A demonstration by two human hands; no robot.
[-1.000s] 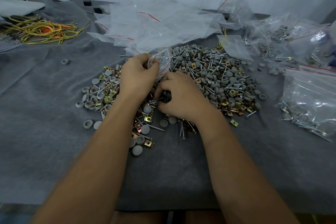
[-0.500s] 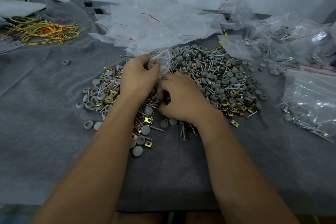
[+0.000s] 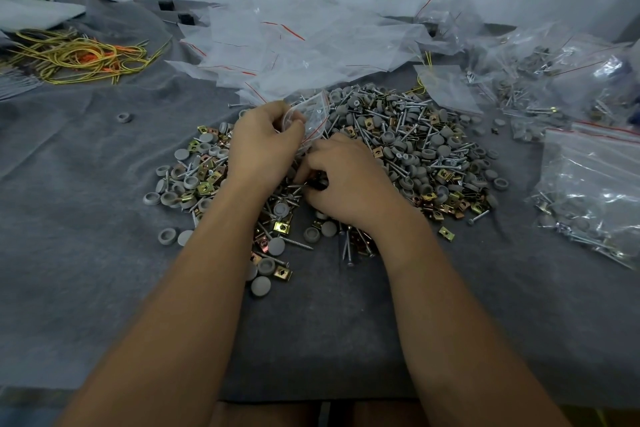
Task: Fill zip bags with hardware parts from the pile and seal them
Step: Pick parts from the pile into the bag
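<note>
A pile of hardware parts (image 3: pixel 408 149) spreads over the grey cloth: grey round caps, silver screws and brass-coloured clips. My left hand (image 3: pixel 263 146) grips a small clear zip bag (image 3: pixel 310 114) with a red seal line, held just above the pile's near side. My right hand (image 3: pixel 346 180) lies palm down on the pile right beside the bag, its fingers curled round several screws and small parts at the fingertips. What exactly the fingers pinch is partly hidden by the hand.
A heap of empty clear zip bags (image 3: pixel 304 45) lies behind the pile. Filled bags (image 3: pixel 595 191) sit at the right, with more filled bags (image 3: pixel 540 73) at the back right. Yellow and orange wires (image 3: pixel 79 55) lie at the far left. A lone grey cap (image 3: pixel 124 117) rests left of the pile.
My right hand has shifted slightly among the parts while gathering them. The left hand and its bag have stayed almost in place.
</note>
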